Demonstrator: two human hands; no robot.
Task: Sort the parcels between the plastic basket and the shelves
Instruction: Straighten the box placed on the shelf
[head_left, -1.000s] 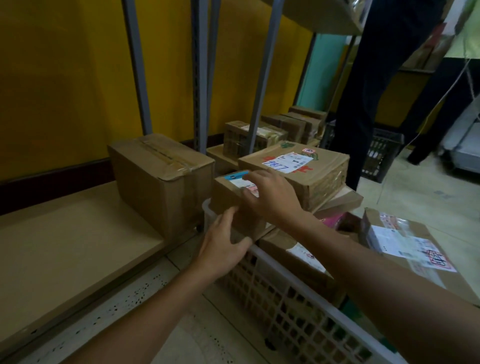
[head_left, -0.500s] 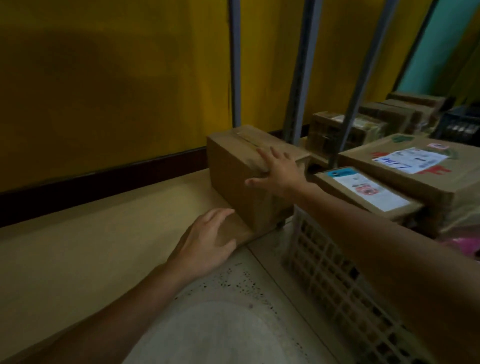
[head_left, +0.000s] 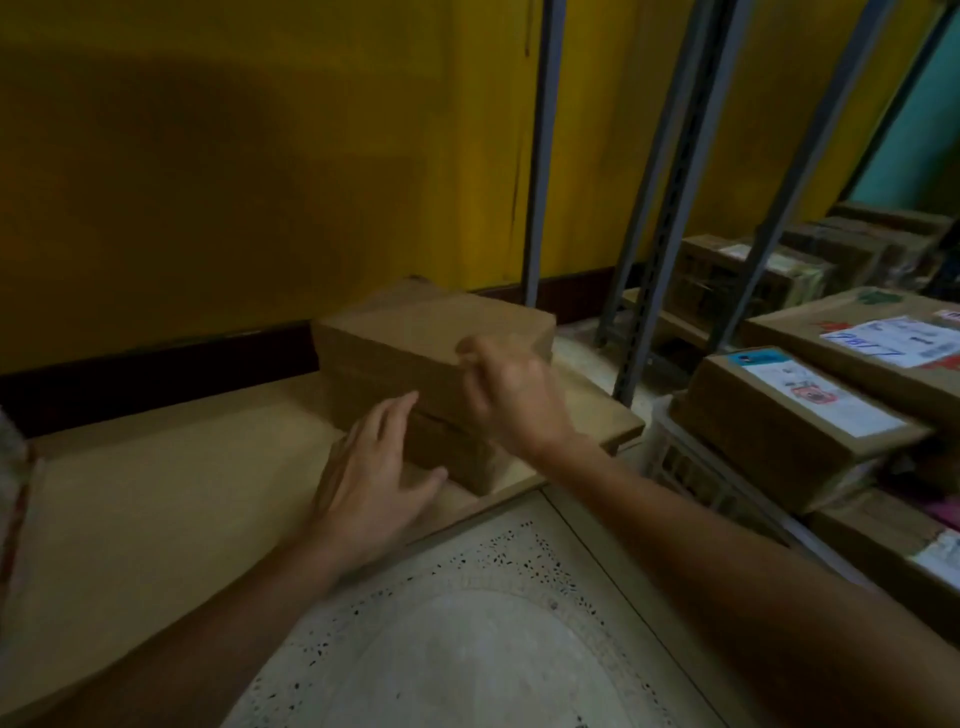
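A plain cardboard box (head_left: 415, 343) is seen on the low wooden shelf (head_left: 156, 483), near the shelf's right-hand end and close to its front edge, where it is handled from two sides at once. The left hand (head_left: 374, 478) is laid flat against the box's near face, fingers straight and spread and nothing gripped, a placing suited to pushing or steadying rather than lifting. The right hand (head_left: 514, 395) is set at the box's top near edge. It is smeared by motion, so it cannot be told whether its fingers are hooked over that edge or only pressed on it.

The step in hand is judged to be the squaring or shifting of this parcel on the shelf, perhaps so that room is left beside it.

Just right of the shelf end, the white plastic basket (head_left: 691, 467) is shown heaped above its rim. A labelled parcel (head_left: 795, 415) with a blue-topped slip is stacked at the near corner, and a larger parcel (head_left: 857, 332) bearing a printed label and red marks is behind it. With so much left in the basket, the sorting appears far from finished.

Behind, grey metal uprights (head_left: 540, 156) are set against a yellow wall (head_left: 260, 156). Further boxes (head_left: 743, 275) are ranged on the next shelf bay, and a pale speckled tiled floor (head_left: 467, 623) is visible below the forearms.
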